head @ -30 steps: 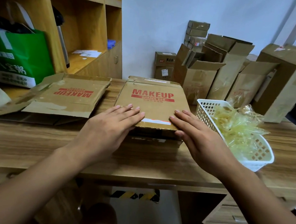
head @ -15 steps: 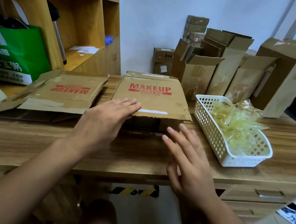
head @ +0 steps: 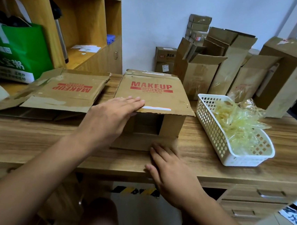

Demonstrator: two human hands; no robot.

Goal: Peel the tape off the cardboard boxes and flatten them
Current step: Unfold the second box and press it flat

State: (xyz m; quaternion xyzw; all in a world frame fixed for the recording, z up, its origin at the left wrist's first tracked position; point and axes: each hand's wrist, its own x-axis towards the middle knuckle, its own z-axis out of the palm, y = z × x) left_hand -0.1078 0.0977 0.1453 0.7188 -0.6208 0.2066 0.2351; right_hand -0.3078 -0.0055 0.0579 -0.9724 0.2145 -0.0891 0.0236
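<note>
Mid-desk [head: 32, 143], brown box printed MAKEUP [head: 154, 94], near end open, hollow inside visible. Left hand [head: 111, 116] flat on the top panel's near left corner, fingers straight. Right hand [head: 171, 172] palm down at the desk's front edge, straight fingertips touching the bottom flap [head: 132, 141] spread on the wood. To the left, flattened box [head: 64, 93]. To the right, white basket [head: 213, 129] of crumpled tape [head: 237, 121]. Behind, upright boxes [head: 198, 77].

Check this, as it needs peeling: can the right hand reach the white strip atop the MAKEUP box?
Probably yes: the right hand lies before the box, the white strip is uncovered beside the left hand.
</note>
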